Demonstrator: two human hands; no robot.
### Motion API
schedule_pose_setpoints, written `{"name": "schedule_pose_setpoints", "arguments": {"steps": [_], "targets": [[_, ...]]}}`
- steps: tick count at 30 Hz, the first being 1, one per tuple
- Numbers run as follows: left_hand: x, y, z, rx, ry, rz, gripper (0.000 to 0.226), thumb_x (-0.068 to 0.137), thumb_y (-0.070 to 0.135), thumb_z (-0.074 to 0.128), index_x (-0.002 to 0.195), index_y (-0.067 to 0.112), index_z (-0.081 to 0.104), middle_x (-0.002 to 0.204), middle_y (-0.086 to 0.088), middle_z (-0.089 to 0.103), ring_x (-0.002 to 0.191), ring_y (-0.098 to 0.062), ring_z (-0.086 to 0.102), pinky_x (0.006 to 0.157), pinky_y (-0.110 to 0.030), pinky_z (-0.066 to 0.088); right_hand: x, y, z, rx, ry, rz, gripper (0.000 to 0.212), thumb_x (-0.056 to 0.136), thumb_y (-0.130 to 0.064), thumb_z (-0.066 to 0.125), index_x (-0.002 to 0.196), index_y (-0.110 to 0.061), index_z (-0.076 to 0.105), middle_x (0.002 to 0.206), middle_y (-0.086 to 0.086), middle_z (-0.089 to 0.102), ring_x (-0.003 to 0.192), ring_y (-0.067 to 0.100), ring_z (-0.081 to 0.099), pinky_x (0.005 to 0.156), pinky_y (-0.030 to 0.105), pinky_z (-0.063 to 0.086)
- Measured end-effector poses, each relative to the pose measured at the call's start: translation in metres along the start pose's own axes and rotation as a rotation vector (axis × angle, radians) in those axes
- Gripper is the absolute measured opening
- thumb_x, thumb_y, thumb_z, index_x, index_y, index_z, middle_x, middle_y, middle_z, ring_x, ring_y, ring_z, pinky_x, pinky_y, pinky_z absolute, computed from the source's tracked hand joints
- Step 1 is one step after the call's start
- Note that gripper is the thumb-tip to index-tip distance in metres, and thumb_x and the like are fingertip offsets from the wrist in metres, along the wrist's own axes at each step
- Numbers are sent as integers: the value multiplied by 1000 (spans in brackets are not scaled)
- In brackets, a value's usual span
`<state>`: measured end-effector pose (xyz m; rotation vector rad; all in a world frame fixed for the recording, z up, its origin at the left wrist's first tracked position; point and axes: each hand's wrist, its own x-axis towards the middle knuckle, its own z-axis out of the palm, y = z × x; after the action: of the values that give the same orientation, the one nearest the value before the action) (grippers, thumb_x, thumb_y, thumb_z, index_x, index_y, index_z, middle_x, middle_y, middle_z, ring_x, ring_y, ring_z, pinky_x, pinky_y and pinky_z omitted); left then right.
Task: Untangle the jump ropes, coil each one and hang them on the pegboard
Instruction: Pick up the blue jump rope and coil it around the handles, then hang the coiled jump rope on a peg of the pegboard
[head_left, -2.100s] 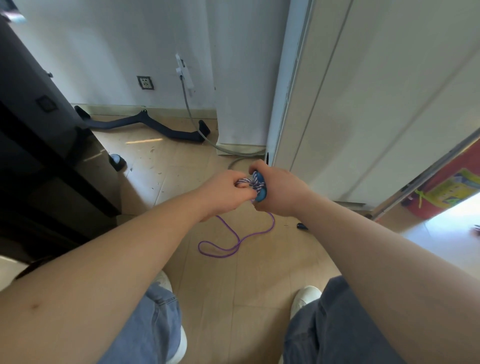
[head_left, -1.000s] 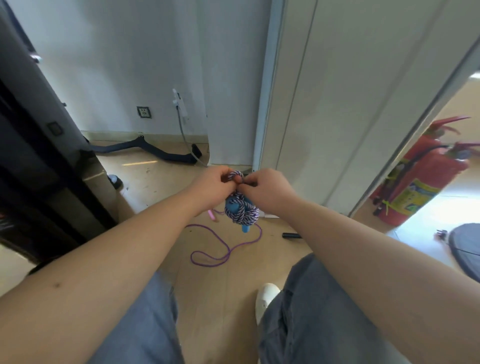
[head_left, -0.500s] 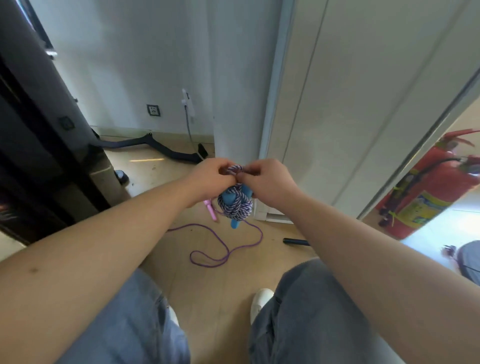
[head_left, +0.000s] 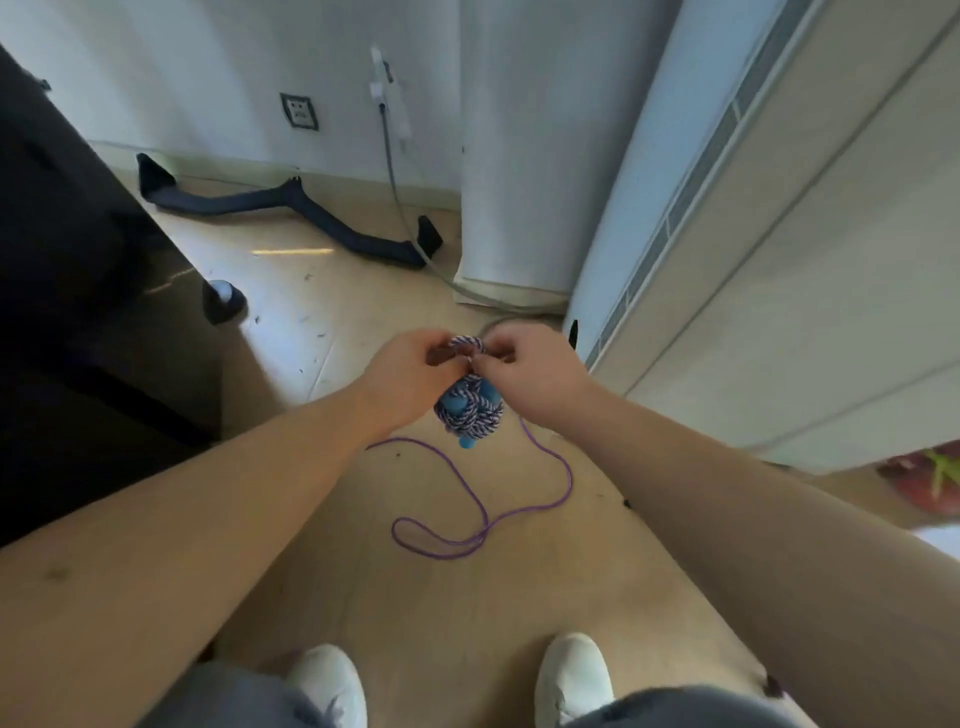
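Both hands are pinching the top loop of a bundled jump rope — the left hand (head_left: 410, 374) gripping it from one side, the right hand (head_left: 535, 374) from the other, fingers closed on the braided cord. From the head camera, the coiled jump rope (head_left: 470, 410), a striped blue-and-white braid wound around its blue handles, is hanging just below the knuckles, off the floor, with one blue handle end poking out at the bottom. On the wooden floor (head_left: 322, 332) beneath it a purple jump rope (head_left: 483, 512) is lying loose, curling into an open loop between the two forearms and trailing up toward the bundle. The person is standing over it in white shoes (head_left: 571, 675) and grey-blue trousers. Farther back a black angled bar (head_left: 291, 200) is lying along the wall, under a wall socket (head_left: 298, 110), and a grey cable (head_left: 395, 182) is running down the wall to the floor beside a white column (head_left: 524, 156) — the picture is a bit blurred.
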<state>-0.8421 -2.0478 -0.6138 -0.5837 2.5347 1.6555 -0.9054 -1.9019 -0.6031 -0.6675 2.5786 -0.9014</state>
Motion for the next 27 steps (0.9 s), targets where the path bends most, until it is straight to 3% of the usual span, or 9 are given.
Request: {"name": "schedule_pose_setpoints", "arguments": {"steps": [3,8,11,15,22,27], "targets": [[24,8,-16,-93,40,-96,20,95,11,61,113,18,65,95,-1,73,82,-7,69,67,-13,56,35,-6,-1,95,-12,36,22,92,-33,62,84,-16,73,82,1,70,80,18,64,74,38,53],[30,68,-54,-256,158,-219,17,95,14,63,111,16,69,100,0,74,88,-9,71,78,-23,60,62,-58,-54,259,-40,100,17,92,-30,65,91,-16,75,85,-3,74,83,13,67,77,33,53],[15,132,-88,-352,175,-258,13,95,15,63,107,18,69,101,-2,75,92,-16,73,84,-34,60,64,-107,-109,321,-52,94,16,93,-30,65,92,-18,75,83,-8,72,76,5,65,67,24,47],[-8,229,-135,-367,186,-256,11,96,17,63,104,21,69,97,1,75,89,-12,73,78,-29,61,56,-178,-192,319,-85,95,16,94,-33,64,97,-21,74,87,-8,73,78,1,65,58,12,40],[-72,401,-208,-377,236,-253,10,95,21,63,97,30,67,98,4,74,90,-10,72,82,-32,61,21,-300,-333,327,-88,24,17,92,-35,68,94,-19,74,87,-6,73,79,8,66,63,19,43],[-107,479,-246,-357,288,-188,10,94,19,65,99,28,68,99,2,75,88,-10,73,82,-31,61,-3,-359,-402,345,-79,-51,5,91,-30,69,86,-29,68,77,-17,66,74,0,62,66,18,42]]}}
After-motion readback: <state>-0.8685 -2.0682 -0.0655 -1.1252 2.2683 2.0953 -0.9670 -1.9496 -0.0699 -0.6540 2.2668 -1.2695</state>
